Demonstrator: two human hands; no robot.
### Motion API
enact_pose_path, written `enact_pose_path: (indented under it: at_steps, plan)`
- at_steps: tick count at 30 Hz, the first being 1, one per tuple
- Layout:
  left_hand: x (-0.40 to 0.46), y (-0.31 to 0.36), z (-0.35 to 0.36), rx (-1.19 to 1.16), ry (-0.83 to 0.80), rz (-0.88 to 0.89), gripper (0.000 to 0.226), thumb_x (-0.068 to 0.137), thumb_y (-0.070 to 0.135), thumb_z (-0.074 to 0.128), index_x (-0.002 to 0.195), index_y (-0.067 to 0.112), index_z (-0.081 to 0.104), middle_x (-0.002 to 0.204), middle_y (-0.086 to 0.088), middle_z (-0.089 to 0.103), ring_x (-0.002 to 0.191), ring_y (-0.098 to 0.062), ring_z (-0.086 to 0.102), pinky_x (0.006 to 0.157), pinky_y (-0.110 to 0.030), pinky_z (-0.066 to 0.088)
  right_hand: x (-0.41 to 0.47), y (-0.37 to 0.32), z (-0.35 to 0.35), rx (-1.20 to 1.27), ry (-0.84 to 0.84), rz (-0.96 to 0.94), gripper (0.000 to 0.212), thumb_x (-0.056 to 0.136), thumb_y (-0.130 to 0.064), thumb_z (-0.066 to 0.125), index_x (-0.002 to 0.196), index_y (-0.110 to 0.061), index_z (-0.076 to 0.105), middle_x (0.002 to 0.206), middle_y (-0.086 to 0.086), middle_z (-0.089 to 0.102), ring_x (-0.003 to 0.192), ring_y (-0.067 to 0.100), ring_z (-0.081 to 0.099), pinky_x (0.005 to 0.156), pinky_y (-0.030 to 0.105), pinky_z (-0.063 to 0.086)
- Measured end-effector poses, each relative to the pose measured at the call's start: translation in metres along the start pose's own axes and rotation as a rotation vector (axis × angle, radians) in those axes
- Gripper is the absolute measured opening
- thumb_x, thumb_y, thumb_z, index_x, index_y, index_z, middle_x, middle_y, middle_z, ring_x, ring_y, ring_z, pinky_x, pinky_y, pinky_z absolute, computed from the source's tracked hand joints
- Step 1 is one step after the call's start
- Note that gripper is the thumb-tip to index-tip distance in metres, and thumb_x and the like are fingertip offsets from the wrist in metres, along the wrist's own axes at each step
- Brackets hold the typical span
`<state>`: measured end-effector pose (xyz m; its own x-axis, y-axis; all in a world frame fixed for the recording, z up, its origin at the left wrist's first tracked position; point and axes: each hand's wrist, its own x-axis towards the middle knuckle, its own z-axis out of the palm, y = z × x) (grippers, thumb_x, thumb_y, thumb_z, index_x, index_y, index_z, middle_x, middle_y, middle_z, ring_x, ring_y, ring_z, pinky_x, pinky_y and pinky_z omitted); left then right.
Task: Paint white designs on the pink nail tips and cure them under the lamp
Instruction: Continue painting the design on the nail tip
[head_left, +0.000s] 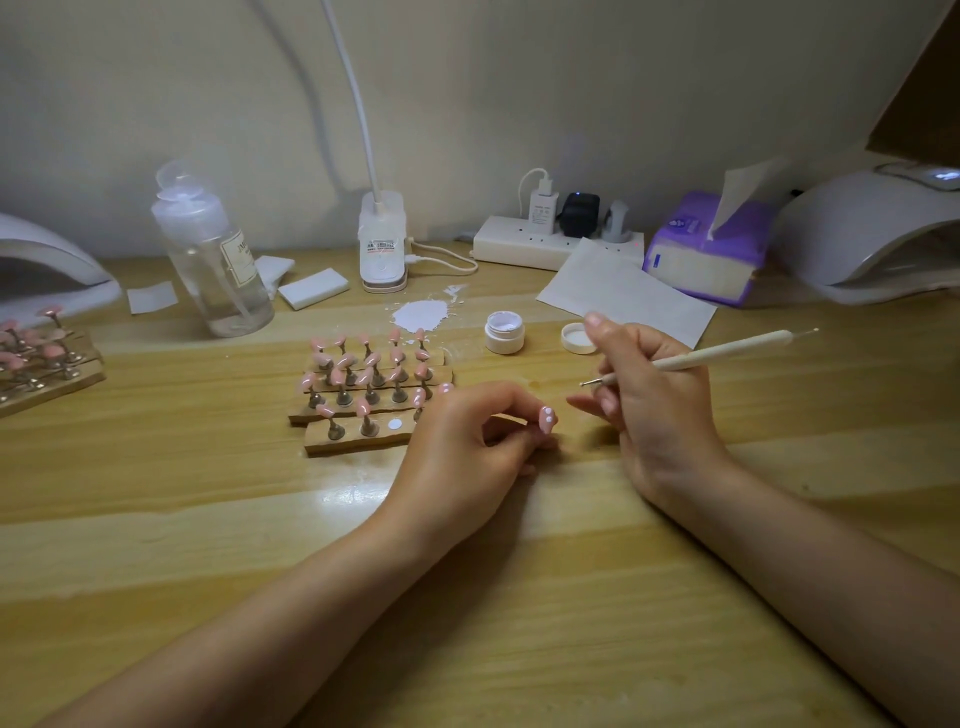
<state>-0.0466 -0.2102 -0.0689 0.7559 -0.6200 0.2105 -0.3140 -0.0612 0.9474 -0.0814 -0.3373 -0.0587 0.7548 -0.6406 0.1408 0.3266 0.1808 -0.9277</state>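
The left hand (470, 441) pinches a pink nail tip (547, 420) with two white dots on it, low over the wooden table (519, 597) — just right of the wooden racks (371, 395) of pink tips. The right hand (654, 395), a little apart from it, grips a dotting pen (711, 356) with its metal point aimed left. Behind them stand an open jar of white paint (504, 332) and its lid (579, 338) — a curing lamp (878, 234) sits far right.

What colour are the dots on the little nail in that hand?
White, two dots on the pink nail tip the left hand holds; the head view shows it.
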Motion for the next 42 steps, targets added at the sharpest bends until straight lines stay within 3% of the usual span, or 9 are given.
enact_pose_path:
  at_steps: [4, 7, 11, 16, 20, 24, 29, 42]
  plan:
    - [-0.001, 0.001, -0.002, -0.065, 0.008, -0.012, 0.009, 0.083, -0.001, 0.062, 0.076, 0.003, 0.066, 0.087, -0.015, 0.07, 0.08, -0.015, 0.069, 0.057, -0.016, 0.053, 0.002, 0.0, -0.002, 0.013, 0.078, 0.016, 0.045, 0.081, -0.029, 0.066, 0.039, -0.021, 0.05, 0.038, -0.012, 0.04, 0.032, 0.002, 0.034, 0.039, 0.015, 0.041]
    - [-0.001, 0.002, -0.002, -0.078, 0.007, -0.018, 0.01, 0.082, -0.003, 0.062, 0.074, 0.003, 0.065, 0.089, -0.013, 0.07, 0.08, -0.014, 0.07, 0.058, -0.017, 0.054, 0.0, 0.001, -0.001, -0.086, 0.038, -0.059, 0.041, 0.071, -0.034, 0.071, 0.044, -0.021, 0.043, 0.039, -0.012, 0.038, 0.037, 0.002, 0.037, 0.043, 0.017, 0.042]
    - [-0.001, 0.001, -0.002, -0.082, 0.009, -0.027, 0.014, 0.082, -0.003, 0.062, 0.072, 0.006, 0.065, 0.089, -0.011, 0.07, 0.08, -0.012, 0.07, 0.059, -0.017, 0.054, 0.003, -0.006, -0.001, -0.142, -0.027, -0.132, 0.028, 0.059, -0.041, 0.071, 0.055, -0.022, 0.052, 0.046, -0.01, 0.05, 0.044, 0.002, 0.047, 0.051, 0.016, 0.046]
    - [-0.001, 0.001, -0.002, -0.074, 0.022, -0.032, 0.017, 0.082, -0.004, 0.062, 0.071, 0.008, 0.066, 0.084, -0.006, 0.07, 0.078, -0.011, 0.07, 0.059, -0.016, 0.054, 0.023, -0.016, 0.005, -0.209, -0.002, -0.228, 0.033, 0.078, -0.037, 0.067, 0.05, -0.02, 0.06, 0.042, -0.01, 0.053, 0.042, -0.002, 0.046, 0.046, 0.008, 0.037]
    - [-0.001, 0.001, -0.002, -0.08, 0.021, -0.038, 0.018, 0.082, -0.003, 0.062, 0.071, 0.01, 0.065, 0.082, -0.006, 0.07, 0.078, -0.01, 0.07, 0.059, -0.017, 0.054, 0.048, -0.012, 0.022, -0.316, 0.05, -0.286, 0.04, 0.088, -0.035, 0.06, 0.051, -0.022, 0.057, 0.041, -0.015, 0.053, 0.044, -0.004, 0.048, 0.05, 0.011, 0.038]
    - [-0.001, 0.001, -0.001, -0.083, 0.019, -0.041, 0.017, 0.083, -0.003, 0.062, 0.071, 0.01, 0.065, 0.08, -0.005, 0.07, 0.077, -0.007, 0.07, 0.057, -0.015, 0.053, 0.066, 0.01, 0.034, -0.449, 0.12, -0.327, 0.035, 0.082, -0.037, 0.067, 0.06, -0.021, 0.045, 0.053, -0.005, 0.054, 0.059, 0.017, 0.058, 0.062, 0.032, 0.047]
    - [0.0, 0.0, -0.001, -0.085, 0.012, -0.031, 0.019, 0.083, -0.003, 0.062, 0.07, 0.012, 0.064, 0.075, 0.0, 0.068, 0.076, -0.006, 0.07, 0.055, -0.013, 0.05, 0.073, 0.03, 0.03, -0.655, 0.093, -0.408, 0.047, 0.072, -0.039, 0.076, 0.05, -0.023, 0.037, 0.043, -0.01, 0.043, 0.047, 0.004, 0.043, 0.05, 0.014, 0.032]
    - [0.0, 0.0, -0.001, -0.063, 0.0, -0.006, 0.02, 0.083, -0.002, 0.062, 0.071, 0.014, 0.064, 0.076, 0.003, 0.068, 0.076, -0.005, 0.07, 0.057, -0.014, 0.051, 0.08, 0.037, 0.029, -0.822, -0.036, -0.401, 0.046, 0.074, -0.043, 0.073, 0.052, -0.024, 0.038, 0.048, -0.013, 0.046, 0.051, 0.003, 0.044, 0.051, 0.018, 0.032]
